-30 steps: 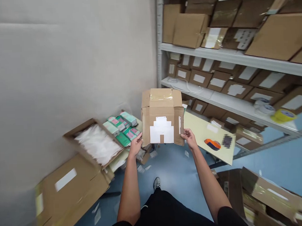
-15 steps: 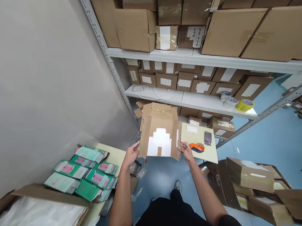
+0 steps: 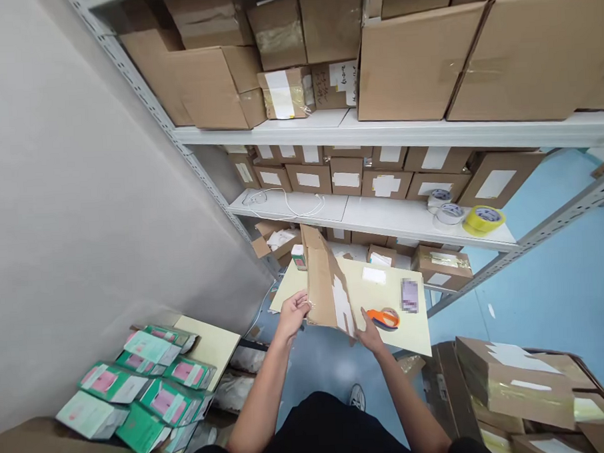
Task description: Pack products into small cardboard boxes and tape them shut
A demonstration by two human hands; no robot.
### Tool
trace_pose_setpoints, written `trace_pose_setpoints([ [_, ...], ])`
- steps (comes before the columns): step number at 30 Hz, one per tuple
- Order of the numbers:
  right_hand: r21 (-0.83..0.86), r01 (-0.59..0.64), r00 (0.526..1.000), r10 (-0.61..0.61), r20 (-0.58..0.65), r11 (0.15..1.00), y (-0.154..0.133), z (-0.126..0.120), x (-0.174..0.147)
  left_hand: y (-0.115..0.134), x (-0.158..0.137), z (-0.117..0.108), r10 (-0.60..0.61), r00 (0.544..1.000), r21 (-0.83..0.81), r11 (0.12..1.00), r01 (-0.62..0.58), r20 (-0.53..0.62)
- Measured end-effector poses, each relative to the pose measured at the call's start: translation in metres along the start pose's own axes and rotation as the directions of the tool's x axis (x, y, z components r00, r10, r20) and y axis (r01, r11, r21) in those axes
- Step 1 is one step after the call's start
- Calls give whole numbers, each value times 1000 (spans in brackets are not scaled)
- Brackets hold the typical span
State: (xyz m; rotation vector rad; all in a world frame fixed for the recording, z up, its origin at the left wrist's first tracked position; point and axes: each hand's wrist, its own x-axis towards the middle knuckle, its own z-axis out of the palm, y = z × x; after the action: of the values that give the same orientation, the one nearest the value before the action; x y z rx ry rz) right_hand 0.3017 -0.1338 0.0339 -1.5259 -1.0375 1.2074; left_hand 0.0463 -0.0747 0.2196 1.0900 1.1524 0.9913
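A partly folded cardboard box (image 3: 320, 286) with white paper patches is held tilted over the front of a pale yellow table (image 3: 411, 332). My left hand (image 3: 292, 315) is closed on its lower left edge, thumb on the near face. At the lower right corner, my right hand (image 3: 371, 334) has its thumb against the cardboard and its index finger stretched up along the edge; its other fingers are partly hidden. Just right of that hand lies an orange tape dispenser (image 3: 385, 318). A white label sheet (image 3: 373, 275) and a blurred purple item (image 3: 410, 295) lie farther back.
Metal shelving (image 3: 393, 134) full of cardboard boxes stands ahead. Tape rolls (image 3: 483, 220) and a white cable (image 3: 301, 212) rest on its middle shelf. Green and pink cartons (image 3: 162, 401) cover a left side table. Taped boxes (image 3: 529, 383) fill a large carton at right.
The cardboard has turned from lying broad and flat towards me to a steep, narrow tilt. Both hands have shifted, the left one rightward, and the view has swung.
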Motion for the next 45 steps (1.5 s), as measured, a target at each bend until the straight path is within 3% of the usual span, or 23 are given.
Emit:
trace_pose_setpoints([
  [4,49,231,955,-236,180,972,-29,-2,-28,-7,4,43,52,998,27,998,-51,-25],
  [7,130,261,965,-259,-32,956,-56,17,-36,-11,0,67,70,998,30,997,-70,-8],
  [10,200,192,962,-144,-232,961,-76,31,-34,-11,10,68,77,996,16,997,-78,42],
  [13,249,109,943,-21,-333,962,-89,26,-31,-7,51,35,107,994,39,993,-108,25],
  [16,227,139,928,-47,-369,964,-100,6,-34,0,120,-18,111,985,104,990,-98,-129],
  [18,186,151,928,-74,-366,971,-106,-8,-39,6,170,-49,82,983,120,991,-63,-163],
  [21,148,120,935,-61,-349,982,-115,-19,-48,14,232,-77,141,983,155,980,-123,-114],
  [25,125,114,918,-57,-393,986,-122,-11,-51,14,268,-89,32,993,96,994,-43,117],
  [28,96,136,881,-76,-467,986,-124,0,-43,5,269,-98,18,981,12,1000,-21,196],
  [31,97,125,866,-61,-496,987,-123,5,-28,-7,261,-117,43,983,-33,999,-37,180],
  [35,121,149,861,-68,-505,981,-120,2,3,-18,243,-154,104,990,-65,993,-98,94],
  [41,79,190,862,-128,-491,979,-124,6,66,-35,205,-204,-29,999,-36,999,27,-43],
  [45,60,200,817,-133,-561,978,-125,23,98,-51,182,-223,9,995,26,1000,-6,-100],
])
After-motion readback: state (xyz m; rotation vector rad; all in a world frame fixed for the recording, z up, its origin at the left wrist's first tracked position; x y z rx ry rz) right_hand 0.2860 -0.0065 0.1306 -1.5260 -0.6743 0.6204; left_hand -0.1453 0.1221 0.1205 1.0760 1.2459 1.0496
